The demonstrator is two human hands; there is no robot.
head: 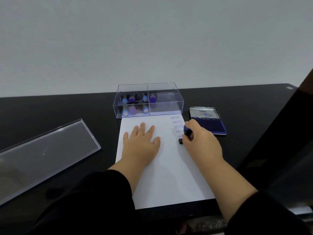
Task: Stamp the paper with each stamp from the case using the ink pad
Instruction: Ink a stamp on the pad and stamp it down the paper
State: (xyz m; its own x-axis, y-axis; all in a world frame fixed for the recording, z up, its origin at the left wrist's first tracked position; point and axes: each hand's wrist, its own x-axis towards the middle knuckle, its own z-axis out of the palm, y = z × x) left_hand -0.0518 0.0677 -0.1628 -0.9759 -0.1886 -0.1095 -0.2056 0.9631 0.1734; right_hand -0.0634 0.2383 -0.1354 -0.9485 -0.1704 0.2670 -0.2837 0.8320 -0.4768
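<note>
Clear lid (pixel 45 156) lies flat at far left on the black surface (pixel 76 107), well apart from the paper (pixel 169 167). Left hand (pixel 141 142) rests flat on the paper's upper middle, fingers straight and spread, pinning the sheet, holding nothing. Behind it the clear case (pixel 149 100) touches the paper's far edge; blue and purple-topped stamps (pixel 133 104) stand in its left compartments, right compartments look empty. Right of the left hand, a column of blue AMENDED prints (pixel 176 122) runs down the paper's right margin, each a bit lower and further right. Right hand (pixel 201 141) has its grip curled round one stamp (pixel 186 133), blue knob up and tilted left, black base down at the paper near the right edge, just under the lowest print; contact with the paper looks likely, can't confirm. Base's long axis runs roughly across the sheet, same as the print lines. Ink pad (pixel 210 122) sits open just beyond and right of the right hand, lid up, blue pad towards the person, so the right hand is by far the nearer for re-inking. Case lies up and left of the grip, across the paper. Judgement: early in the task, one stamp in use, several untouched. Plain pale wall behind, dark edge at far right
</note>
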